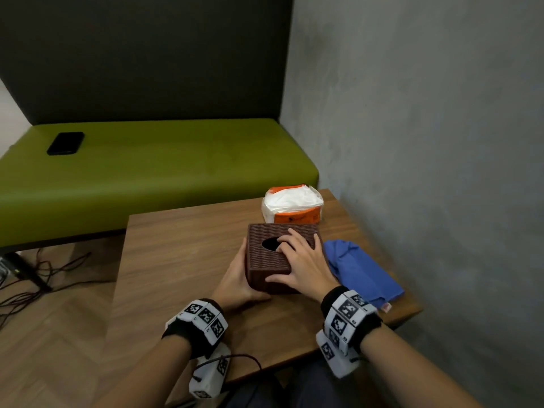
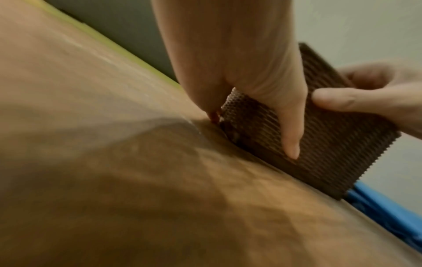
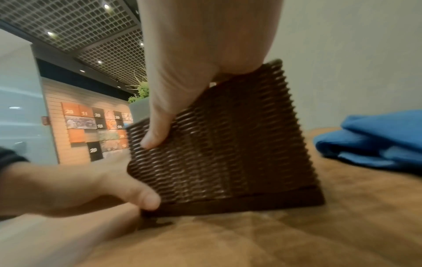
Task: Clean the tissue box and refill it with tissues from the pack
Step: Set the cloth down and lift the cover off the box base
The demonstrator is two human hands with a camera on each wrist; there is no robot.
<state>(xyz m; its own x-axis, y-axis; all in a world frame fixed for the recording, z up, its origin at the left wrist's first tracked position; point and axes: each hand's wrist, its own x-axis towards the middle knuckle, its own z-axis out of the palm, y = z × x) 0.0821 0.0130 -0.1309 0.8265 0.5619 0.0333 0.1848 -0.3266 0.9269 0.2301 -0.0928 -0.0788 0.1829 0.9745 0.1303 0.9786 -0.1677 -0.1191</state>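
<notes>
A brown woven tissue box (image 1: pixel 270 257) (image 2: pixel 319 144) (image 3: pixel 223 153) stands on the wooden table (image 1: pixel 182 254), its oval top slot dark. My left hand (image 1: pixel 238 275) (image 2: pixel 239 63) grips its left side, thumb on the near face and fingers hidden behind. My right hand (image 1: pixel 300 260) (image 3: pixel 205 54) lies over the top, fingers spread, one fingertip at the slot, thumb pressed on the near face. Behind the box sits the opened orange tissue pack (image 1: pixel 293 206) with white tissues showing. In the right wrist view the box's near left corner looks slightly lifted.
A crumpled blue cloth (image 1: pixel 362 269) (image 2: pixel 388 213) (image 3: pixel 376 140) lies right of the box near the grey wall (image 1: pixel 441 142). A green bench (image 1: pixel 147 172) with a black phone (image 1: pixel 66 143) stands behind the table. Cables lie on the floor (image 1: pixel 44 269) at left.
</notes>
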